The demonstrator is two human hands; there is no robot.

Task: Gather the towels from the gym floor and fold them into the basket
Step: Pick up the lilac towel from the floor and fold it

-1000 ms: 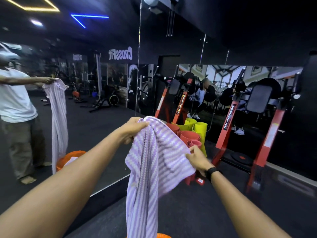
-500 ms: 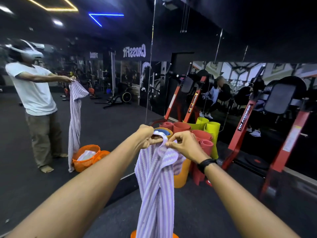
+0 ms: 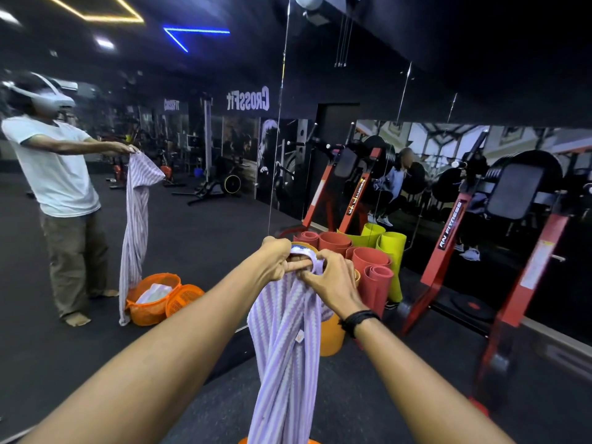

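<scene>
A purple-and-white striped towel hangs straight down in front of me at arm's length. My left hand grips its top edge, and my right hand pinches the same top edge right beside it, so both hands meet. A sliver of orange basket rim shows at the bottom edge, under the towel. The wall mirror reflects the orange basket with a pale towel inside.
A mirror wall runs ahead and left, with a person's reflection. Rolled red mats and yellow-green mats stand by the mirror. A red-framed gym machine fills the right. Dark rubber floor lies between.
My right hand came up from the towel's lower edge to meet my left hand at the top. The towel went from spread to hanging folded lengthwise. My view turned slightly left.
</scene>
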